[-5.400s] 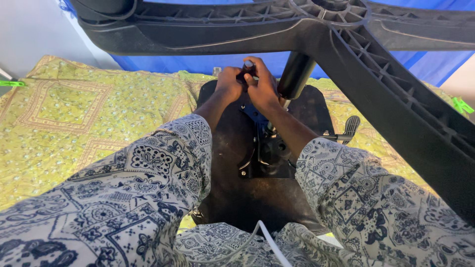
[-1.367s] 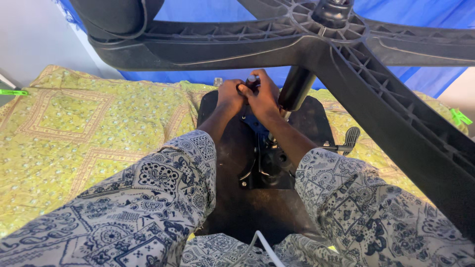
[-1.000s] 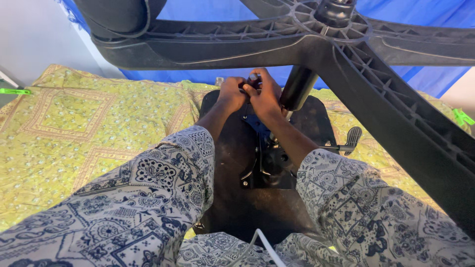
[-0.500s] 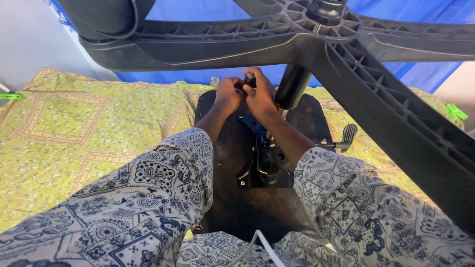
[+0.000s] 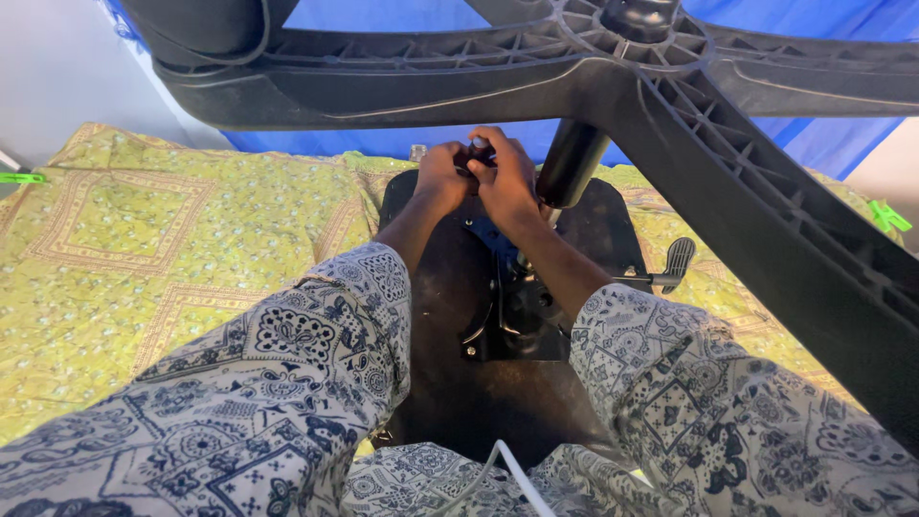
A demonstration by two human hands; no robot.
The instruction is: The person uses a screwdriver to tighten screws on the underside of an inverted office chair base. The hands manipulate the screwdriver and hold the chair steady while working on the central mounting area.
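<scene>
An office chair lies upside down on a cloth, its black seat underside [image 5: 450, 383] facing me. My left hand [image 5: 438, 177] and my right hand [image 5: 507, 182] are pressed together at the far edge of the metal mechanism plate [image 5: 522, 311], fingers closed around a small dark part [image 5: 476, 155] that I cannot make out. The gas cylinder [image 5: 570, 163] rises just right of my hands into the black star base [image 5: 613, 67] overhead. Patterned sleeves cover both forearms.
A black adjustment lever [image 5: 670, 268] sticks out to the right of the mechanism. The yellow-green patterned cloth [image 5: 144, 258] covers the surface. Blue fabric [image 5: 804, 134] hangs behind. A white cord [image 5: 507, 474] lies near my lap. Base arms span the top and right.
Both hands stay clasped on the same spot at the mechanism's far edge, with only slight shifts of fingers and camera.
</scene>
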